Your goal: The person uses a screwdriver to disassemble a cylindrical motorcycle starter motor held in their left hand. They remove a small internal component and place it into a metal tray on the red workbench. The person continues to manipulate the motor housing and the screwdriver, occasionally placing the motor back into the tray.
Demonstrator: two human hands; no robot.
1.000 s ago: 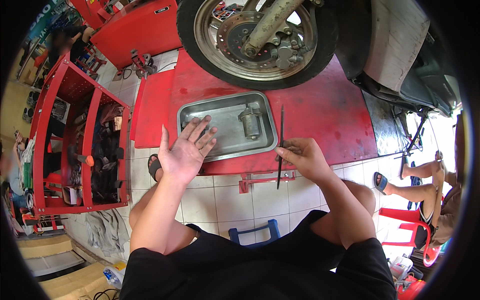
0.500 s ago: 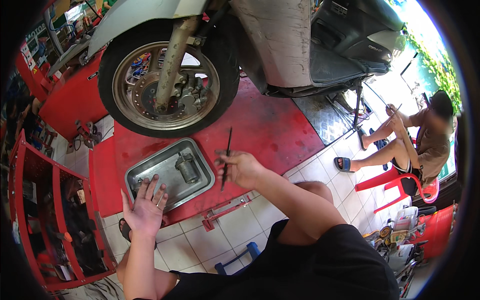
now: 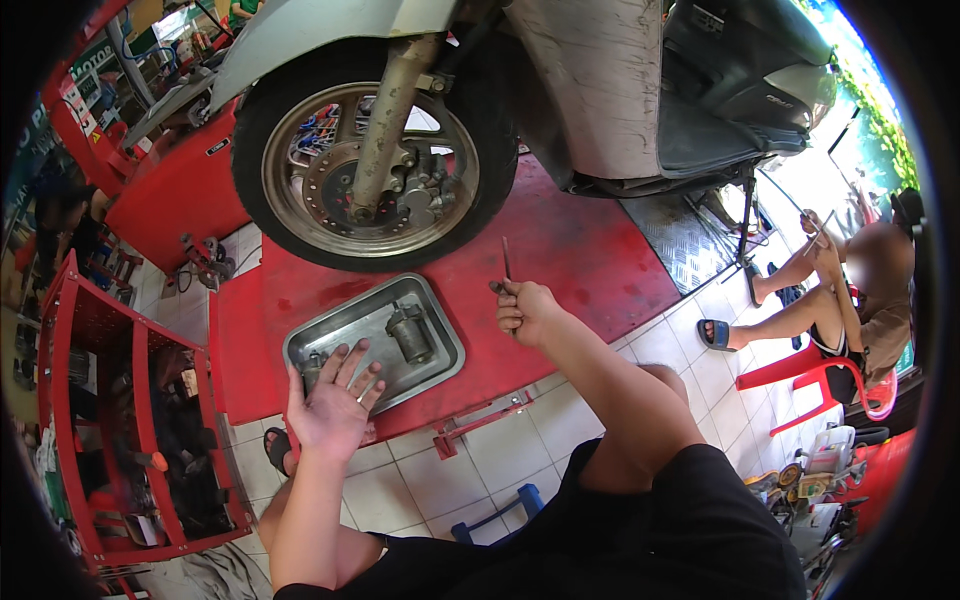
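Note:
My right hand [image 3: 527, 312] is closed around a thin dark rod-shaped tool [image 3: 507, 259], whose narrow end points up and away from me; I cannot make out its exact kind. It hovers over the red platform, right of a shallow metal tray [image 3: 455, 357]. Palm up with fingers spread, my empty left hand [image 3: 335, 412] is over the tray's near left corner. Inside the tray lies a cylindrical metal motor [image 3: 410, 334], toward its right side. A smaller metal part [image 3: 314, 366] is partly hidden behind my left fingers.
A scooter's front wheel [image 3: 375, 170] stands on the red platform [image 3: 590, 255] just beyond the tray. Red shelving [image 3: 140, 420] is at left. A blue stool [image 3: 497, 515] is below me. At right a person [image 3: 850, 290] sits on a red chair [image 3: 800, 375], holding thin sticks.
My right hand has moved slightly right and farther away, its fingers now wrapped tighter around the rod-shaped tool. My left hand stays open by the tray. The whole view has shifted a little.

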